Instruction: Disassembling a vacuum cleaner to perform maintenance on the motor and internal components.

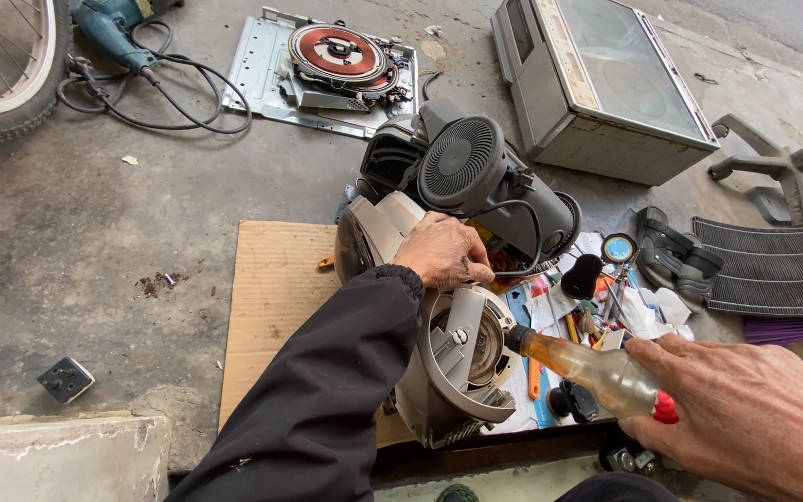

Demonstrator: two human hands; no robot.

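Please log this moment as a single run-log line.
left hand: resting on opened appliance housing | right hand: holding small oil bottle, nozzle tilted toward the motor opening | base: cardboard sheet

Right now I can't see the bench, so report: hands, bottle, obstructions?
Left hand resting on grey opened appliance housing. Right hand gripping clear plastic bottle of amber liquid, nozzle at the housing. Black cable beside left hand.
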